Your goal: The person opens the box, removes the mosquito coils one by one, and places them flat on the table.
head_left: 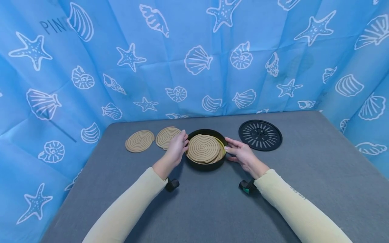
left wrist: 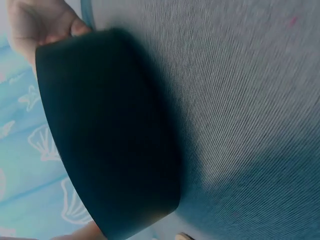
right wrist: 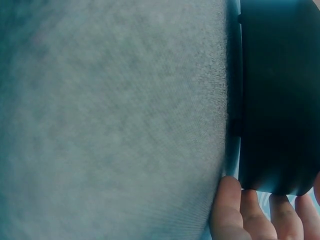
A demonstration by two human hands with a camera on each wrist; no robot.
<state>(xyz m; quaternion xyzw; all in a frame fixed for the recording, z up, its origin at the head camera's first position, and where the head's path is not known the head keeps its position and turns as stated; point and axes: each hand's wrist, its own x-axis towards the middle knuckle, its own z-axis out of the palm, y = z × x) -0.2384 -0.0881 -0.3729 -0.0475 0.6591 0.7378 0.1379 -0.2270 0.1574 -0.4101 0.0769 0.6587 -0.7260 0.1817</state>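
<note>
A black round mosquito coil holder (head_left: 206, 166) stands at mid-table, with mosquito coils (head_left: 203, 148) piled inside. A yellow-green edge (head_left: 223, 147) shows beside the coils at the right. My left hand (head_left: 175, 147) holds the holder's left side. On the opposite side my right hand (head_left: 241, 154) grips it, thumb near the rim. In the right wrist view, the right fingers (right wrist: 287, 220) touch the dark side wall, and small feet show under the holder. The left wrist view has the wall (left wrist: 110, 135) large, with the right hand beyond; most of the left hand is hidden there.
Two loose mosquito coils, one farther left (head_left: 139, 141) and one near my left hand (head_left: 166, 136), lie on the grey tabletop (head_left: 206, 206). A black slotted lid (head_left: 260, 135) lies to the right. A blue seashell-patterned curtain (head_left: 170, 67) hangs behind the table.
</note>
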